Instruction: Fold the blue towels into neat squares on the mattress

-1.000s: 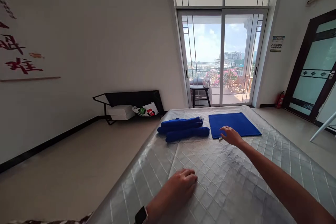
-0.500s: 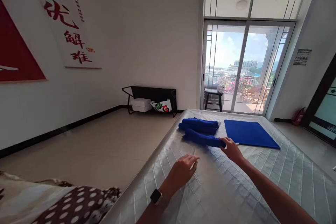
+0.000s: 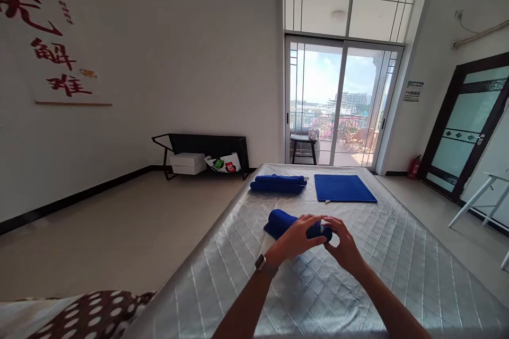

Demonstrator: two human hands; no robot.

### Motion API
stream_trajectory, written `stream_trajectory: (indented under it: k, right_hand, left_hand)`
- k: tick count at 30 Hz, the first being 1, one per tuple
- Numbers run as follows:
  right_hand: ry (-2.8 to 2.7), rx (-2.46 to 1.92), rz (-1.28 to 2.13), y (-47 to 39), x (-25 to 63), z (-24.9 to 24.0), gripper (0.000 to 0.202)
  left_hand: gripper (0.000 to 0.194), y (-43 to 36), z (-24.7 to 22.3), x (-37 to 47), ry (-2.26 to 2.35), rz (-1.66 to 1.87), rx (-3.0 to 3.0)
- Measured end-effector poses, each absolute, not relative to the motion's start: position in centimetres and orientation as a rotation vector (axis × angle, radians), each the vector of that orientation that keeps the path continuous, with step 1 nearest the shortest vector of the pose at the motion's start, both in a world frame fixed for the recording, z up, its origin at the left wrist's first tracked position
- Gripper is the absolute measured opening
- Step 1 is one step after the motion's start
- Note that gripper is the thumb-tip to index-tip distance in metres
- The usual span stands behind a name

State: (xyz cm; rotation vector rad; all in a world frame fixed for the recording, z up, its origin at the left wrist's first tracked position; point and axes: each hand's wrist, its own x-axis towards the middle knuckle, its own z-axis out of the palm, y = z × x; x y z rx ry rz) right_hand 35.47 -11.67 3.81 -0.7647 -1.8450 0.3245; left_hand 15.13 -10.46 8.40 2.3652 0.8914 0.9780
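Observation:
A rolled blue cloth lies at an angle over the silver quilted mattress cover. Around its near right part my left hand is closed, fingers over the top. My right hand grips the roll's right end with thumb and fingers, close beside the left fingertips. Farther back lie more rolled blue cloths, side by side. To their right is a flat blue cloth with a small white tag at its near edge.
A black bench with white boxes and a printed bag stands by the wall. Polka-dot fabric is at the lower left. A white stool stands at the right, near the dark-framed door.
The near blue roll has come towards me, away from the other rolls. My left hand, free before, now holds it along with my right. The view has turned right.

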Motion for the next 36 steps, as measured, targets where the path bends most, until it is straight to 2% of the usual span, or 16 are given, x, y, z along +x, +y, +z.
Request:
stream_trajectory:
  k: [4, 9, 13, 16, 26, 36]
  right_hand:
    - [-1.763, -0.833, 0.436, -11.5, 35.8, 2.1, 0.06]
    - [-1.558, -1.06, 0.752, -11.3, 35.6, 1.1, 0.046]
    - [-1.454, -1.097, 1.002, -11.7, 35.3, 1.8, 0.053]
    - [-1.428, -1.028, 1.118, -12.1, 35.2, 2.5, 0.055]
    - [-1.407, -1.002, 1.119, -11.5, 35.3, 1.6, 0.066]
    - [-1.534, -1.116, 0.982, -11.3, 35.6, 1.1, 0.067]
  left_hand:
    - [0.043, -10.1, 5.5, 15.8, 0.98, 1.003, 2.134]
    - [0.03, -9.7, 3.5, 15.8, 1.027, 1.101, 2.043]
    - [0.011, -9.9, 3.6, 15.8, 1.028, 1.179, 2.003]
    - [0.006, -10.1, 3.5, 15.9, 1.018, 1.191, 2.013]
    - [0.004, -9.9, 2.8, 15.5, 0.966, 1.128, 2.146]
    - [0.019, -10.0, 3.0, 15.0, 1.18, 0.79, 2.381]
